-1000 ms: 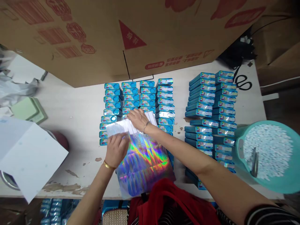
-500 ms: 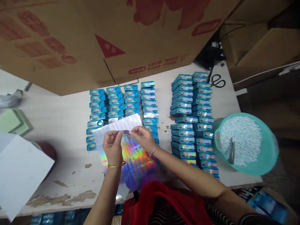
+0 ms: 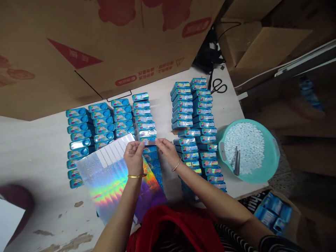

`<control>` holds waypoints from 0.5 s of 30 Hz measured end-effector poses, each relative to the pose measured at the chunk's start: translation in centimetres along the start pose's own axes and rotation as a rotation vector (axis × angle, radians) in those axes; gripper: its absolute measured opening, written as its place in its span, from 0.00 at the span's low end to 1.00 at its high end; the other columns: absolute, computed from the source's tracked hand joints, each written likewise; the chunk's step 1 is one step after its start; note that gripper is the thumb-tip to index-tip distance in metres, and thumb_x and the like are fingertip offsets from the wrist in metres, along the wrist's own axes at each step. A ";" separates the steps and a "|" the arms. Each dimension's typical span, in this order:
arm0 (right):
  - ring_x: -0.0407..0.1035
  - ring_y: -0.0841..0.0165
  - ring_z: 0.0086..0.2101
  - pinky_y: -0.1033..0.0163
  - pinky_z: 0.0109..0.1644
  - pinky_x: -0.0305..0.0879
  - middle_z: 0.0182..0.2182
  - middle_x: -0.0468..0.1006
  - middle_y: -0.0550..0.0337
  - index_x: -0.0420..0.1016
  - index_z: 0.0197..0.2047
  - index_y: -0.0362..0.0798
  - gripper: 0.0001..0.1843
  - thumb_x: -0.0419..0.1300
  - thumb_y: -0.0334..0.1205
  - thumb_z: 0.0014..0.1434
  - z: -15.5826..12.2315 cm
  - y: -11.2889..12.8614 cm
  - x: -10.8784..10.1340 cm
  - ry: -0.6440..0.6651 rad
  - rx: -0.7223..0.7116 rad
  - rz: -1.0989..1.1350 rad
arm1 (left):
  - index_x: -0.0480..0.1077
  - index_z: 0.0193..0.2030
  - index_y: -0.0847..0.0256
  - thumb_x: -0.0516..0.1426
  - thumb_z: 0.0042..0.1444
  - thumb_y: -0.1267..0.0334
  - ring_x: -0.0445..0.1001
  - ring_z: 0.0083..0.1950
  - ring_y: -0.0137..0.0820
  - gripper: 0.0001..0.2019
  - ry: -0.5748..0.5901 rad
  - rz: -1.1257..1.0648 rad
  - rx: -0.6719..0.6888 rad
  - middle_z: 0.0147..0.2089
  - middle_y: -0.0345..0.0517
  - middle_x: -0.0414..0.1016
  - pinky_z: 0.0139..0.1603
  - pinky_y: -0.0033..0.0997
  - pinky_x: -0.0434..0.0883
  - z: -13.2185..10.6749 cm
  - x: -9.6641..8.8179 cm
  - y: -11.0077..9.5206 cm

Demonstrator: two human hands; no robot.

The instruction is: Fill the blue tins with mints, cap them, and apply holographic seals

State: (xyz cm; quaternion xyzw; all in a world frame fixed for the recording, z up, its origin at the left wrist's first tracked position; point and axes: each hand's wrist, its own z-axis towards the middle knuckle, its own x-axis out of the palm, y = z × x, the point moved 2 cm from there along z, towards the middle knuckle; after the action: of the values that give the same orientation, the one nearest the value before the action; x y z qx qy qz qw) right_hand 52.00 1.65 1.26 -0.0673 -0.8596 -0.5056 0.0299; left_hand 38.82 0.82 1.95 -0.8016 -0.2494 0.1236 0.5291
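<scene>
A small strip of shiny sticker [image 3: 150,142] is stretched between my two hands. My left hand [image 3: 134,154] pinches its left end, and my right hand [image 3: 167,150] pinches the right end. Under the strip stands a column of blue boxes [image 3: 145,118], some with shiny strips across their tops. A rainbow-sheened sticker sheet [image 3: 105,185] lies below my left hand and forearm, with a white patch of bare backing near its upper edge. To the left, further columns of blue boxes [image 3: 101,120] stand on the white table [image 3: 55,150].
More blue boxes [image 3: 183,115] stand in two columns at right. Beyond them sits a turquoise basin [image 3: 271,157] of small white pieces with a metal scoop [image 3: 237,162]. Black scissors [image 3: 219,86] lie near the back edge. A large cardboard carton [image 3: 105,45] blocks the back.
The view has shifted to the right. My hands have carried the strip from above the sticker sheet to over the nearby column of blue boxes, still held at both ends.
</scene>
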 end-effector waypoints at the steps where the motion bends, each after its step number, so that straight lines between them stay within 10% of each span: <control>1: 0.57 0.73 0.25 0.66 0.29 0.55 0.22 0.65 0.66 0.69 0.28 0.48 0.23 0.61 0.61 0.48 0.1 -0.2 -0.1 0.006 -0.016 -0.001 | 0.69 0.30 0.62 0.67 0.40 0.57 0.69 0.29 0.25 0.15 0.010 0.022 0.002 0.26 0.39 0.71 0.34 0.25 0.66 0.1 0.2 0.3; 9: 0.56 0.72 0.25 0.65 0.32 0.55 0.22 0.63 0.66 0.65 0.25 0.48 0.14 0.56 0.48 0.58 2.1 -1.4 -1.8 -0.116 -0.278 -0.369 | 0.72 0.29 0.59 0.60 0.51 0.59 0.69 0.45 0.37 0.07 -0.042 0.726 0.407 0.39 0.45 0.73 0.49 0.39 0.62 0.9 0.6 1.1; 15: 0.59 0.70 0.28 0.64 0.34 0.56 0.24 0.66 0.63 0.66 0.25 0.49 0.13 0.55 0.44 0.59 3.2 -2.6 -2.5 -0.138 -0.360 -0.555 | 0.72 0.30 0.58 0.59 0.53 0.60 0.66 0.48 0.41 0.05 -0.093 1.043 0.421 0.43 0.48 0.71 0.47 0.43 0.57 1.1 1.3 1.5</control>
State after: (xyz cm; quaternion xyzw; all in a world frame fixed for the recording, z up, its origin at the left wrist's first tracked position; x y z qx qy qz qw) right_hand 54.10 3.00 -2.81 0.1309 -0.7420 -0.6325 -0.1795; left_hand 39.81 1.92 0.17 -0.6898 0.1868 0.4510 0.5348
